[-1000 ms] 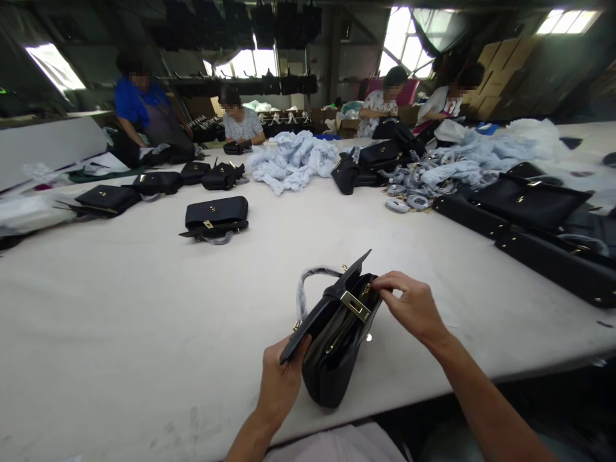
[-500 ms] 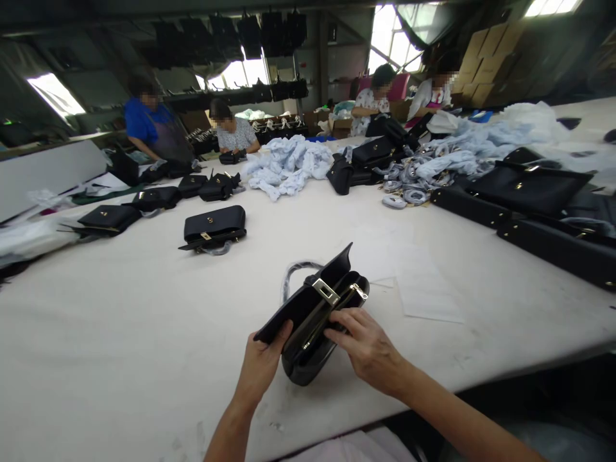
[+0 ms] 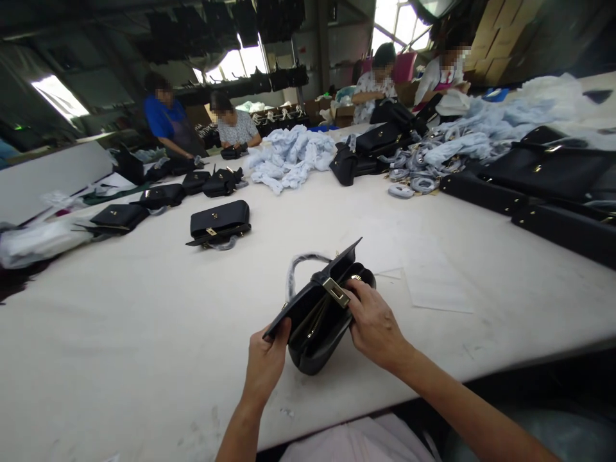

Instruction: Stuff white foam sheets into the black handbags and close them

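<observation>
The black handbag [image 3: 312, 360] sits near the front edge of the worktop [image 3: 144, 333], long axis slanting away rightward — between left hand [image 3: 265, 360], pinching its flap [image 3: 301, 307], and right hand [image 3: 376, 325], curled beside the clasp [image 3: 335, 292]; right grip unclear.

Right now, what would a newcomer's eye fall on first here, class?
First, the open black bag at the near middle of the white table, its gold clasp shining. Beyond it, a pale blue heap lies toward the far side, with other black bags to its left and right.
</observation>
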The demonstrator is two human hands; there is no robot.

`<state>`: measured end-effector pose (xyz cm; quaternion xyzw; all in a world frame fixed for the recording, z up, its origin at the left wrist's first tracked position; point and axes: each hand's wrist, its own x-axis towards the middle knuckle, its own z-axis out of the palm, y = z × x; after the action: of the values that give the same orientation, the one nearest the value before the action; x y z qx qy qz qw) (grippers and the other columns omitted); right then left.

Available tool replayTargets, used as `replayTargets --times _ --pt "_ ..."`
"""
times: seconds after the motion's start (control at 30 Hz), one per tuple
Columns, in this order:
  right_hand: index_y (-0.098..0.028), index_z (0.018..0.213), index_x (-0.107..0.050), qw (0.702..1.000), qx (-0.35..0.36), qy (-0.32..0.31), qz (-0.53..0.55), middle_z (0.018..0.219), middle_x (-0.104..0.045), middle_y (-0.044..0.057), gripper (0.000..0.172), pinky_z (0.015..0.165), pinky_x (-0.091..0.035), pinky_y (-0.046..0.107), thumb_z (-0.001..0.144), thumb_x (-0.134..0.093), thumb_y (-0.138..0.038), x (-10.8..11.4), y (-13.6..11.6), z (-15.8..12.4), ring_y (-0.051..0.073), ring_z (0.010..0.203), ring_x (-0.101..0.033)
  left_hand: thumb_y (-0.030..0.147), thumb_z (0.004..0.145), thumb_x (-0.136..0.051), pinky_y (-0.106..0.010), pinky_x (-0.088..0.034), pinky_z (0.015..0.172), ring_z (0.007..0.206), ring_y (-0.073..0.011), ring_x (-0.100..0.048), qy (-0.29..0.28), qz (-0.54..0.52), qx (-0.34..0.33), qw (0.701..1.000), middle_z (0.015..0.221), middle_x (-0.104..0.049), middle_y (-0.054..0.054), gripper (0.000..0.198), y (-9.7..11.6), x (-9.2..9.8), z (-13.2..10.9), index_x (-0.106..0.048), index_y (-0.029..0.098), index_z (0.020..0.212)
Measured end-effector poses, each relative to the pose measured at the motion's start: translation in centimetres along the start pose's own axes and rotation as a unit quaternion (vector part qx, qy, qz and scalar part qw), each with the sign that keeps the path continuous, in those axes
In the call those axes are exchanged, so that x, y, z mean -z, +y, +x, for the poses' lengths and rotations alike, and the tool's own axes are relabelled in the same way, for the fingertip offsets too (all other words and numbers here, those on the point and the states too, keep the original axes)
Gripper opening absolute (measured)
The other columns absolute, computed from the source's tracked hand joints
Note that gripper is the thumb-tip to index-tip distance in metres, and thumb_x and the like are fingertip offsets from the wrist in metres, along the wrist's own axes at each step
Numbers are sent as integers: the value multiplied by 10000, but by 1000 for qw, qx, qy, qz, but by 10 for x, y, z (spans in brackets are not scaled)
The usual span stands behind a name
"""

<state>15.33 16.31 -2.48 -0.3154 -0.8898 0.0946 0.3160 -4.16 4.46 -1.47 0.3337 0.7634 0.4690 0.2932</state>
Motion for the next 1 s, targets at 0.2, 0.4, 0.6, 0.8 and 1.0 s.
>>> replayTargets --times 0.2,0.4,0.6,0.8,1.0 --pt "-161 1100 -622 1000 5 3 22 1191 -489 134 495 924 -456 406 692 -427 41 4 3 -2 256 1062 -496 746 790 -431 -269 -251 488 471 -116 -314 56 -44 78 994 445 -353 32 630 -4 -11 19 -432 195 484" --pt "-184 904 -639 997 32 -63 -26 1027 -613 84 341 798 -423 380 695 -468 24 3 2 2 232 916 -510 662 861 -322 -329 -308 587 532 -227 -502 26 339 65 938 469 -529 -87 655 16 13 26 -506 206 428" --pt "-174 792 -642 992 62 -101 -49 1225 -602 86 212 881 -370 418 651 -541 -51 1 -3 15 241 981 -524 527 882 -474 -283 -339 532 486 -163 -508 -63 322 -99 940 510 -576 -35 513 69 14 -26 -586 192 510" --pt "-178 833 -668 992 77 -102 -19 1108 -627 94 212 935 -369 434 697 -543 -74 9 -1 5 234 955 -516 99 783 -623 -362 -413 1015 1183 -239 -512 -57 252 -347 902 1279 -567 -99 468 63 -41 10 -553 176 1239" --pt "-167 952 -621 995 40 -81 32 839 -609 47 291 1038 -347 457 780 -442 -15 30 -4 -44 189 820 -499 167 817 -600 -285 -454 744 802 -166 -604 -115 333 -255 901 848 -645 14 120 57 -61 41 -666 248 876"
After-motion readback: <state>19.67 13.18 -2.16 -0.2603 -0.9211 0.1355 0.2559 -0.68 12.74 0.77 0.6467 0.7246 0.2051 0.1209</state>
